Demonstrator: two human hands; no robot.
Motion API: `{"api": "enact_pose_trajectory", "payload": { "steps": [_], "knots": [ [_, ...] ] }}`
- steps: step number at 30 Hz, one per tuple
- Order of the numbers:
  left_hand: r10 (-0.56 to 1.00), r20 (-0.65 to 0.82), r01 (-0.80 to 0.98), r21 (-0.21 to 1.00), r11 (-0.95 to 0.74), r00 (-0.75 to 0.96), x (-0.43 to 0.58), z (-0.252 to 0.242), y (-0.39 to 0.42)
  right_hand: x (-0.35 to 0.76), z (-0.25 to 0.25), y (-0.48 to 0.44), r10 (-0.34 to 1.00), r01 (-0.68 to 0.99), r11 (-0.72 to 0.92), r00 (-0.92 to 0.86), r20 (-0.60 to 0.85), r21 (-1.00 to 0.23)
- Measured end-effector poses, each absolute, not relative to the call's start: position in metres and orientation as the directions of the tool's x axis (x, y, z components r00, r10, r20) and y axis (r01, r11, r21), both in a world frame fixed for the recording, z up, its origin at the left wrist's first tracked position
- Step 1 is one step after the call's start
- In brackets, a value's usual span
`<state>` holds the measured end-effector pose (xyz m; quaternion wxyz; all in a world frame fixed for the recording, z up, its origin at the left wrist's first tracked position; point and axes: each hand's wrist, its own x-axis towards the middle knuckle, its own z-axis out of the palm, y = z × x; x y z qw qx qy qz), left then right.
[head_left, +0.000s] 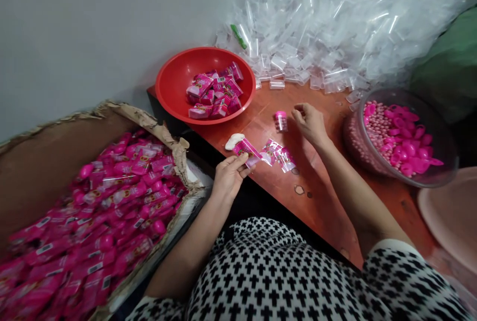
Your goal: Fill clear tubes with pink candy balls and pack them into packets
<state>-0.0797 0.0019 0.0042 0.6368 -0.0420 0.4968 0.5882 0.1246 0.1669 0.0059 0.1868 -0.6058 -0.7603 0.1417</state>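
Observation:
My left hand [229,177] pinches a pink printed plastic wrapper [246,149] between thumb and fingers over the table's near edge. Beyond it lies a small white lump [234,141]. To its right, more flat pink-and-clear wrappers [278,155] lie on the table. A small clear jar with a pink lid [280,121], holding pink beads, stands upright behind them. Just right of that jar is my right hand [310,123], fingers loosely bent and apart, with nothing visible in them and a gap to the jar.
A red bowl [167,87] with wrapped pink packs stands at the back left. Clear plastic tubes [316,28] are heaped behind. On the right, a transparent bowl [447,162] contains pink beads and pink plastic pieces. A cardboard box [67,147] full of pink packs sits left of the table.

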Motion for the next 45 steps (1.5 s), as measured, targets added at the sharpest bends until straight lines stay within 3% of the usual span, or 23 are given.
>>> {"api": "enact_pose_trajectory", "payload": {
  "steps": [2,4,7,9,11,14,17,24,33,40,45],
  "knots": [
    [0.692,-0.693,-0.801,0.522,0.292,-0.199,-0.076,0.004,0.004,0.115,0.013,0.160,0.997,0.944,0.078,-0.079,0.009,-0.321],
    [0.686,-0.695,-0.813,0.517,0.268,-0.216,-0.074,0.004,0.006,0.103,0.015,0.157,0.994,0.968,0.040,-0.065,-0.092,-0.248],
    [0.680,-0.696,-0.837,0.498,0.225,-0.232,-0.073,0.005,0.009,0.093,0.012,0.156,0.983,0.966,0.040,-0.084,-0.163,-0.257],
    [0.668,-0.706,-0.859,0.473,0.197,-0.235,-0.072,0.005,0.010,0.093,0.008,0.151,0.986,0.937,0.043,-0.096,-0.137,-0.346],
    [0.649,-0.725,-0.882,0.437,0.176,-0.230,-0.071,0.004,0.012,0.096,0.007,0.137,0.989,0.832,0.032,-0.107,-0.104,-0.554],
    [0.631,-0.748,-0.906,0.389,0.167,-0.205,-0.069,0.000,0.016,0.100,0.011,0.095,0.979,0.448,-0.079,-0.134,-0.154,-0.891],
    [0.642,-0.744,-0.916,0.366,0.161,-0.184,-0.065,-0.003,0.020,0.098,0.018,0.046,0.966,0.170,-0.165,-0.172,-0.194,-0.972],
    [0.692,-0.703,-0.919,0.363,0.153,-0.163,-0.048,0.002,0.023,0.084,0.013,0.005,0.976,0.056,-0.169,-0.127,-0.174,-0.984],
    [0.806,-0.571,-0.855,0.487,0.182,-0.154,-0.037,0.005,0.016,0.086,0.002,0.004,0.972,-0.003,-0.179,-0.156,-0.176,-0.984],
    [0.820,-0.571,-0.781,0.523,0.341,-0.025,-0.035,0.004,0.018,0.083,-0.007,-0.001,0.993,0.034,-0.097,-0.062,-0.098,-0.995],
    [0.873,-0.488,-0.745,0.577,0.336,0.016,-0.037,0.000,0.020,0.082,-0.009,0.000,0.982,-0.089,-0.177,-0.079,-0.170,-0.980]
  ]
}}
